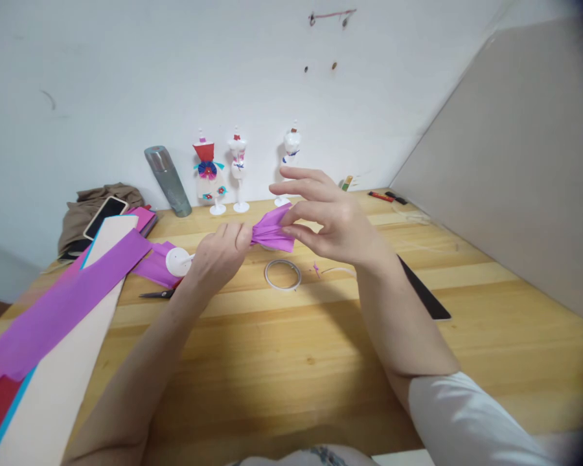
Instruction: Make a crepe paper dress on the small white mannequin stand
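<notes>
My left hand [223, 249] is closed around a small white dress-form stand lying on its side. Its round base [179, 262] and a bit of stem stick out to the left, and the rest is hidden in my fist. Gathered purple crepe paper [274, 232] fans out from the right side of that fist. My right hand [325, 217] pinches the paper's far edge between thumb and index finger, the other fingers raised. Below the hands lies a coil of wire [282, 275]. Scissors [156, 294] are partly covered by my left wrist.
Three small dress forms [240, 171] stand by the wall, one dressed in red and blue. A grey-green flask [169, 181] is beside them. Long purple [72, 304] and cream strips [78, 369], a phone [105, 217] and cloth lie left. A black flat piece [422, 288] lies right.
</notes>
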Demonstrator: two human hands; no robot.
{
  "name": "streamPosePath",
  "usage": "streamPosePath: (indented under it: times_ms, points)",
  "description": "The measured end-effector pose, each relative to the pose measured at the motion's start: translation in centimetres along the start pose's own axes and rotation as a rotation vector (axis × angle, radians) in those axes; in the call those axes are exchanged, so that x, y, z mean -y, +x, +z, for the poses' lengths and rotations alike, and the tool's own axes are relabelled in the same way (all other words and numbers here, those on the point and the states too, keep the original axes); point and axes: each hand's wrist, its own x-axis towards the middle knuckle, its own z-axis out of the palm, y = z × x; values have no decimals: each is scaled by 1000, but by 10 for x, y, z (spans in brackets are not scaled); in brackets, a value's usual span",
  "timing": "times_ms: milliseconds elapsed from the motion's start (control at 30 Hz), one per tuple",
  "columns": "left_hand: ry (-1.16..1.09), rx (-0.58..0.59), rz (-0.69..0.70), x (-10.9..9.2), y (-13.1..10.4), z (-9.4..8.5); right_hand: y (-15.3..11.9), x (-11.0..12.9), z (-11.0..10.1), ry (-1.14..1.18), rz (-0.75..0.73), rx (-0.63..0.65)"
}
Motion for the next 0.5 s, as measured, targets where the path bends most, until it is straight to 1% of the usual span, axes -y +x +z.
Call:
streamPosePath:
  times_ms: [100, 233, 400, 500]
  points:
    - [-23, 5, 4, 1, 0, 1, -1, 0, -1, 16, 49, -30]
    - [-24, -33, 18, 2, -1, 3, -3, 1, -3, 40, 85, -98]
    - [-86, -85, 5, 3, -4, 14, -4, 0, -6, 63, 120, -154]
    - [-161, -133, 23, 4, -6, 22, -5, 0, -7, 97, 102, -153]
